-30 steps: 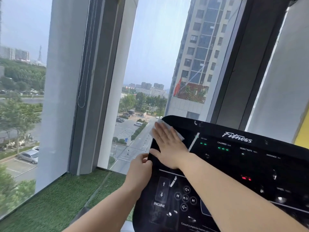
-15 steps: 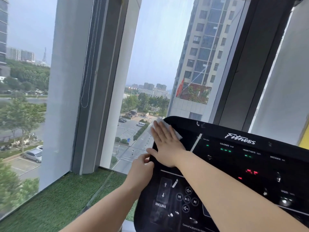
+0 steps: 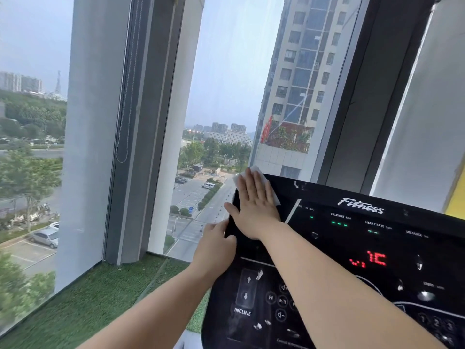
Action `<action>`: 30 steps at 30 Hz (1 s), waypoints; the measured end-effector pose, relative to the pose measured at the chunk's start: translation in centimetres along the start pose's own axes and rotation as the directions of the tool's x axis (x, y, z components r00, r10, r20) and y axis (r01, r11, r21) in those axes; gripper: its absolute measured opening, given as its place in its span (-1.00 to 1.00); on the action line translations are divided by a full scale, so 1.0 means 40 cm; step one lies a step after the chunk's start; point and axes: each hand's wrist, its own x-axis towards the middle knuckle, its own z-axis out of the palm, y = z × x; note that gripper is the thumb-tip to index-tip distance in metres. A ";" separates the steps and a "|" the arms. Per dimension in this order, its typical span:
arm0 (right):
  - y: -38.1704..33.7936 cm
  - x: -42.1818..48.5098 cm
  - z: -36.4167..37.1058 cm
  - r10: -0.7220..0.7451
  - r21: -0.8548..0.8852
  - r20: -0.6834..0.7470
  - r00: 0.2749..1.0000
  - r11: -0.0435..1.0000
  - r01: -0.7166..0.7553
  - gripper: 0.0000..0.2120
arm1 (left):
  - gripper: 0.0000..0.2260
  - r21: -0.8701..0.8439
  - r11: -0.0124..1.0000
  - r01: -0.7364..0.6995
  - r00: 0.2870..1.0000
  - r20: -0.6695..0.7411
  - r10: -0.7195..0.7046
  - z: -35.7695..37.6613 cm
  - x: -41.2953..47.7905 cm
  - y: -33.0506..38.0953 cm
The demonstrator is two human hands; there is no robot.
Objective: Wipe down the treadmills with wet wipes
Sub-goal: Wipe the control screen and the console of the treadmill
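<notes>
Closest, on the bottom left of the black treadmill panel [image 3: 339, 238], up and down buttons [image 3: 245, 288] marked INCLINE. A bit farther up, on the panel's left edge, the left hand [image 3: 216, 245], curled round that edge and holding it. Past it, at the panel's top left corner, the right hand [image 3: 254, 205], flat with fingers straight and close together, pressing down on the white wet wipe [image 3: 253, 169]. Under the fingers, most of the wipe, with bits poking out past the fingertips and over the corner. Toward the right of the panel, red glowing numbers [image 3: 375, 258] and small green lights [image 3: 339, 224], and near the top edge the word Fitness [image 3: 361, 205]. Below on the left, green fake grass [image 3: 88, 298] beside the big window [image 3: 226, 96]. Far outside, parked cars [image 3: 45, 236], trees [image 3: 25, 172] and a tall building [image 3: 302, 71].
</notes>
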 end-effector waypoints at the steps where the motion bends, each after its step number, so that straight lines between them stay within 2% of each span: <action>1: 0.015 0.000 -0.004 -0.028 -0.015 0.004 1.000 0.999 0.028 -0.36 | -0.51 -0.004 1.000 -0.003 1.000 0.001 0.003 0.000 0.004 -0.003; 3: 0.043 -0.007 -0.011 0.000 -0.006 -0.003 1.000 1.000 0.000 -0.38 | -0.50 -0.014 1.000 -0.001 1.000 -0.001 0.001 0.002 0.010 -0.004; 5: 0.053 -0.017 -0.013 0.116 0.041 -0.033 0.993 0.993 -0.114 -0.38 | -0.45 -0.030 1.000 0.000 1.000 0.001 0.000 0.005 0.016 -0.003; 8: 0.025 -0.015 -0.012 0.283 0.124 -0.040 0.958 0.953 -0.277 -0.33 | -0.51 0.042 0.999 -0.022 0.999 -0.040 0.024 0.007 0.011 0.011; 10: 0.002 -0.005 -0.011 0.290 0.150 -0.029 0.957 0.948 -0.282 -0.30 | -0.51 0.130 0.990 -0.050 0.996 -0.062 0.059 0.013 0.020 0.013; 15: 0.048 -0.009 -0.018 0.079 0.080 0.004 0.997 0.994 -0.079 -0.34 | -0.47 0.240 0.966 -0.098 0.992 -0.057 0.114 0.027 0.034 0.018; 17: 0.078 -0.024 -0.019 0.126 0.098 -0.009 0.992 0.987 -0.125 -0.34 | -0.44 0.309 0.933 -0.185 0.976 -0.056 0.212 0.035 0.038 0.027; 19: 0.093 -0.040 -0.015 0.247 0.141 -0.028 0.969 0.960 -0.241 -0.33 | -0.41 0.402 0.871 -0.280 0.953 0.006 0.304 0.041 0.043 0.040; 21: 0.095 -0.049 -0.011 0.352 0.181 -0.029 0.936 0.922 -0.341 -0.32 | -0.39 0.473 0.818 -0.327 0.941 0.084 0.327 0.044 0.048 0.045; 23: 0.088 -0.046 -0.014 0.383 0.211 -0.011 0.924 0.904 -0.372 -0.29 | -0.39 0.525 0.786 -0.327 0.943 0.129 0.306 0.047 0.046 0.045; 25: 0.082 -0.040 -0.019 0.319 0.190 0.015 0.948 0.930 -0.316 -0.27 | -0.38 0.546 0.772 -0.326 0.943 0.131 0.306 0.049 0.046 0.043; 28: 0.106 -0.047 -0.025 0.094 0.075 0.043 0.995 0.992 -0.097 -0.30 | -0.37 0.562 0.758 -0.331 0.940 0.131 0.314 0.053 0.049 0.037; 30: 0.141 -0.054 -0.032 0.025 0.054 0.062 0.998 0.998 -0.029 -0.35 | -0.38 0.569 0.755 -0.327 0.942 0.132 0.309 0.053 0.048 0.036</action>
